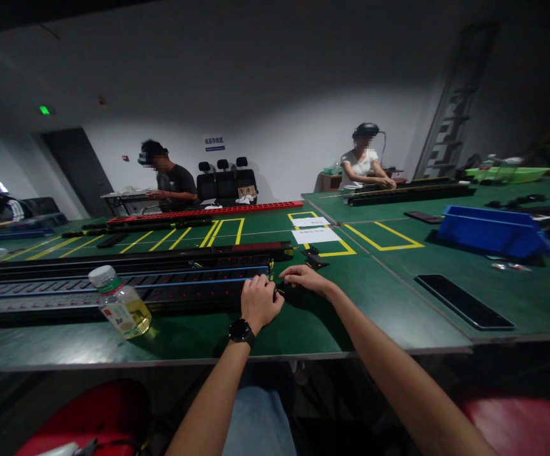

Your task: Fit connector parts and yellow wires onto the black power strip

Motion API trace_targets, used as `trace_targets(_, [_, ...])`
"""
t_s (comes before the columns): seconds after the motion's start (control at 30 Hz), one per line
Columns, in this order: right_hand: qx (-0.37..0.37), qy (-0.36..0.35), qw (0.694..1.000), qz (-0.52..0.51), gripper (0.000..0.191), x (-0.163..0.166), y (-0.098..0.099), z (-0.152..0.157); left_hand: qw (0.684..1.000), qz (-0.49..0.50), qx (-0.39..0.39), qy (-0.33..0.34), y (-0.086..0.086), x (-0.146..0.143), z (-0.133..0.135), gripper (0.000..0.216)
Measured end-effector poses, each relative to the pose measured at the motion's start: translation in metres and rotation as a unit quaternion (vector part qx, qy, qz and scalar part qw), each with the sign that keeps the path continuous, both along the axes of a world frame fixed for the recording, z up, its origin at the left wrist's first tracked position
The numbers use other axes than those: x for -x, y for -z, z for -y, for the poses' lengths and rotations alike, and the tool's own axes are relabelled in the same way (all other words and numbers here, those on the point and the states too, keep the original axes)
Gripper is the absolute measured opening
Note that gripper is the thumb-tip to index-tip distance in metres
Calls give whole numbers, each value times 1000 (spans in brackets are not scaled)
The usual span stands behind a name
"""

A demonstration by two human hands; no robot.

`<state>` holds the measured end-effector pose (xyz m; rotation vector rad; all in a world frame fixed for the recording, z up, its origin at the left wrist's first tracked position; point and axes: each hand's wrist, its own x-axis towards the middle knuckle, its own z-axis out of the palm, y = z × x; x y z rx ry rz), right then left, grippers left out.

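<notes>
A long black rail assembly [199, 294] with a blue strip and small red marks lies across the left of the green table. My left hand [260, 301], with a dark watch at the wrist, rests on its right end, fingers curled over the edge. Just right of that end is my right hand [306, 278], its fingers bent together near short wires at the rail's tip. What its fingertips pinch, if anything, is too small to make out. Beyond it lies a small black part [313, 258] on the table.
A bottle of yellow liquid [121, 304] stands before the rail. To the right are a phone-like dark slab [462, 301] and a blue bin [492, 233]. White paper sheets [317, 235] lie ahead within yellow tape lines. Co-workers [363, 164] are at the far side and left.
</notes>
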<state>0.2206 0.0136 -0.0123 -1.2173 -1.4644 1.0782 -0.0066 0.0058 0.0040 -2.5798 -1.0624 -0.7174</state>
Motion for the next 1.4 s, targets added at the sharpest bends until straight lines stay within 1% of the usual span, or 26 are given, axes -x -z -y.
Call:
trace_targets(0.07, [-5, 13, 1000, -4, 28, 2, 1, -1, 1000, 0, -1, 1, 0, 0, 0, 16])
trace_targets(0.13, [-12, 46, 999, -15, 28, 1, 1, -3, 1000, 0, -1, 3, 0, 0, -1, 16])
trace_targets(0.17, [-18, 75, 997, -17, 29, -1, 2, -5, 1000, -1, -1, 3, 0, 0, -1, 17])
trace_targets(0.23, [-37, 173, 984, 5, 30, -7, 1, -6, 1000, -1, 2, 4, 0, 0, -1, 18])
trace_targets(0.27, [-44, 239, 969, 35, 30, -11, 0, -6, 1000, 0, 4, 4, -1, 0, -1, 18])
trace_targets(0.3, [-47, 308, 947, 80, 32, -16, 0, -4, 1000, -1, 6, 4, -1, 0, -1, 18])
trace_targets(0.37, [-25, 422, 884, 198, 40, -27, -2, 0, 1000, -2, 8, 3, -1, 0, -1, 18])
trace_targets(0.4, [-6, 454, 853, 258, 45, -31, -2, 3, 1000, -3, 8, 3, -1, 0, -1, 18])
trace_targets(0.43, [15, 469, 826, 310, 50, -34, -2, 7, 1000, -4, 7, 2, 0, 0, -1, 18])
trace_targets(0.47, [33, 472, 808, 352, 55, -37, -1, 9, 1000, -5, 6, 1, 0, 0, -1, 18])
trace_targets(0.5, [49, 464, 797, 383, 59, -38, -1, 12, 1000, -5, 4, 1, 0, 0, -1, 18])
trace_targets(0.57, [75, 439, 792, 418, 61, -39, 1, 14, 1000, -4, 3, 2, 0, 0, -1, 18])
trace_targets(0.7, [115, 399, 787, 456, 49, -40, 3, 13, 1000, -1, 4, 2, -1, 1, 0, 18])
trace_targets(0.8, [119, 389, 780, 475, 43, -41, 4, 12, 1000, -1, 6, 0, -2, 1, 1, 18])
trace_targets(1.03, [101, 410, 772, 474, 38, -43, 5, 12, 1000, -3, 10, 2, -2, 1, 0, 18])
trace_targets(1.27, [90, 427, 785, 439, 52, -50, 7, 9, 1000, -2, 6, 2, -2, 1, 0, 19])
trace_targets(1.4, [80, 435, 793, 418, 53, -51, 8, 8, 1000, -2, 2, 2, -1, 1, -1, 19])
